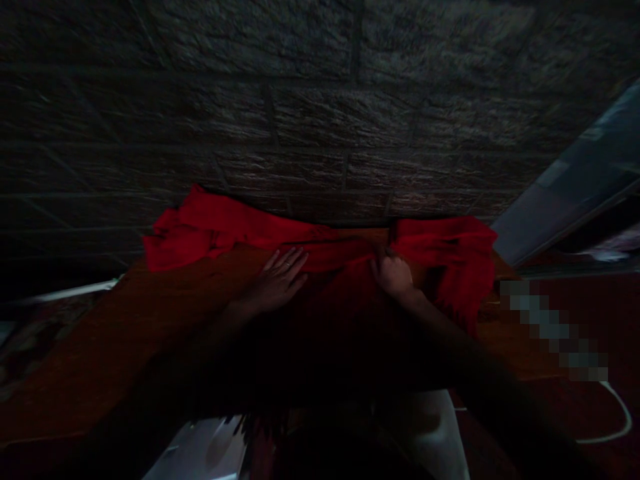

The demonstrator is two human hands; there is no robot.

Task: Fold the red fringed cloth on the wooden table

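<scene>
Shadowed forearms reach in from the bottom corners of my feed, framing fabric so dark between them that I cannot trace its near edge. Beyond them, red fringed cloth lies across the far side of the wooden table, close under the stone-block wall; I cannot tell whether it is one length or several.

My main worry is slippage: a hard pull from one side could drag the folds askew, because the other side is only lightly weighted. Loose bunches at both ends could trap creases, and the fringe near the table's right end could snag or tangle. Poor light makes a misjudged edge likelier, I think.

I see the left hand palm down, fingers straight and slightly spread, touching the cloth's near folds without gripping. The right hand is curled, its fingers apparently closed on a fold, though shadow hides the exact pinch from me. Both hands are well apart, with red folds running between them.
</scene>
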